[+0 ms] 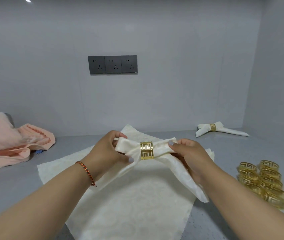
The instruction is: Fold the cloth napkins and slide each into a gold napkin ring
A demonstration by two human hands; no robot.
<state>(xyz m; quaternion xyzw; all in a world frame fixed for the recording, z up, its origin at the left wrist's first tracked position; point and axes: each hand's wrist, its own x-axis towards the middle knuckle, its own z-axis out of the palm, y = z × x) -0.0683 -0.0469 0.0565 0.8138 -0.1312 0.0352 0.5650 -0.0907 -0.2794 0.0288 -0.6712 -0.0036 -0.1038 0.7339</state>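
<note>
A folded cream napkin (160, 149) is held up over the counter with a gold napkin ring (146, 150) around its middle. My left hand (106, 151) pinches the napkin's left end, thumb underneath. My right hand (191, 156) grips the right end, and the napkin's tails hang down past that wrist. Beneath them a flat cream napkin (134, 205) lies spread on the grey counter (16, 184). A finished napkin in a gold ring (212, 129) lies at the back right.
Several loose gold rings (264, 182) are piled at the right, near my right forearm. A peach towel (8, 141) is heaped at the left. Dark wall sockets (112, 64) sit on the back wall.
</note>
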